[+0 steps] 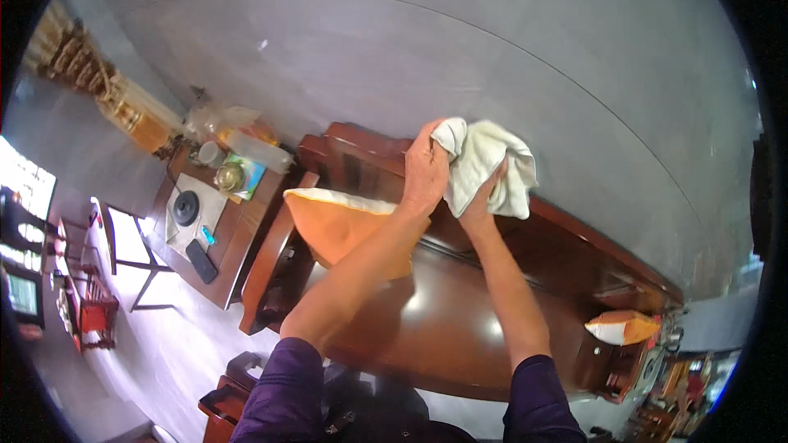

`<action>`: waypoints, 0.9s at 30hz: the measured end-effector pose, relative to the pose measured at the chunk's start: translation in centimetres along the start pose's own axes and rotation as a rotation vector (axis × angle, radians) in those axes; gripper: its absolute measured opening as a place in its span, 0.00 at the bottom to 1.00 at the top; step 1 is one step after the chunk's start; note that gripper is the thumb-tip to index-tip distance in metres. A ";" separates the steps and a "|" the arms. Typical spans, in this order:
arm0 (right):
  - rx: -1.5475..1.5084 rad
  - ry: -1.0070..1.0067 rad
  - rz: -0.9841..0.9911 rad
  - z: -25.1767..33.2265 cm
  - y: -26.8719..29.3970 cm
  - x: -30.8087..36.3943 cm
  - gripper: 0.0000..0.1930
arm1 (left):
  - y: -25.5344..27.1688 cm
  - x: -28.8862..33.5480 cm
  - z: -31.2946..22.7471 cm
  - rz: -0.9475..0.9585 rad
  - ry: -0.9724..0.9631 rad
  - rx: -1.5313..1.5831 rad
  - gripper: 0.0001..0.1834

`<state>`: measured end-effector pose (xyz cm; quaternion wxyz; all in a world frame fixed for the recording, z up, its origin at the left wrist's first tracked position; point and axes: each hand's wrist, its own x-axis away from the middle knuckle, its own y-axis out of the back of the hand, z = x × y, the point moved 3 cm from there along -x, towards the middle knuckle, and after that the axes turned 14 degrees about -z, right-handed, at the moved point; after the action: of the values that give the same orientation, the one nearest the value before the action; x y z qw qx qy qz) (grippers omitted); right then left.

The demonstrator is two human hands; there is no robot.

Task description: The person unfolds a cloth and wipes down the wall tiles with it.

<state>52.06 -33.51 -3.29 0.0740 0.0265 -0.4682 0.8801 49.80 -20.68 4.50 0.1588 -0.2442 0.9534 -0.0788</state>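
A pale, crumpled cloth hangs between my two hands above the backrest of a dark, glossy wooden bench. My left hand is closed on the cloth's left end. Folds of the cloth partly cover my right hand, which grips its lower middle; those fingertips are hidden. Below my left forearm, an orange cushion with a white edge leans in the bench's left corner.
Left of the bench, a wooden side table carries a black phone, a round black object, a glass jar and plastic bags. A grey wall rises behind. Another orange-and-white cushion lies at the bench's right end.
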 end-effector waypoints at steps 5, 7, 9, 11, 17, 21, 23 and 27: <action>1.435 1.347 0.397 -0.9 -17.3 -2.7 0.31 | 5.8 -9.8 -6.5 -0.101 -0.175 0.101 0.19; 1.557 1.444 0.619 -2.1 -24.7 -2.7 0.35 | 7.8 -14.2 -8.8 -0.167 -0.258 0.045 0.19; 1.547 1.476 0.700 -4.8 -27.2 -4.6 0.30 | 9.9 -16.0 -9.4 -0.210 -0.322 -0.008 0.20; 1.672 1.309 0.737 -7.0 -28.8 -4.7 0.23 | 12.4 -17.1 -8.8 -0.284 -0.133 -0.019 0.21; 1.615 1.177 1.234 -10.7 -22.9 -5.4 0.23 | 16.4 -12.9 4.0 -0.369 0.168 -0.197 0.24; 1.829 1.001 1.003 -3.5 -20.8 -0.1 0.26 | 11.1 -7.3 3.5 -0.226 0.018 -0.221 0.21; 1.859 1.008 0.785 0.0 -16.4 -0.7 0.21 | 7.2 -4.3 2.3 -0.090 0.182 -0.181 0.22; 1.768 0.981 0.489 4.2 -19.3 0.7 0.18 | 3.7 -4.6 -1.0 -0.008 0.069 -0.076 0.23</action>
<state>54.22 -26.32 14.97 0.0303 -0.3853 0.4328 0.8144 51.66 -15.14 5.77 0.1161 -0.2509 0.9596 -0.0518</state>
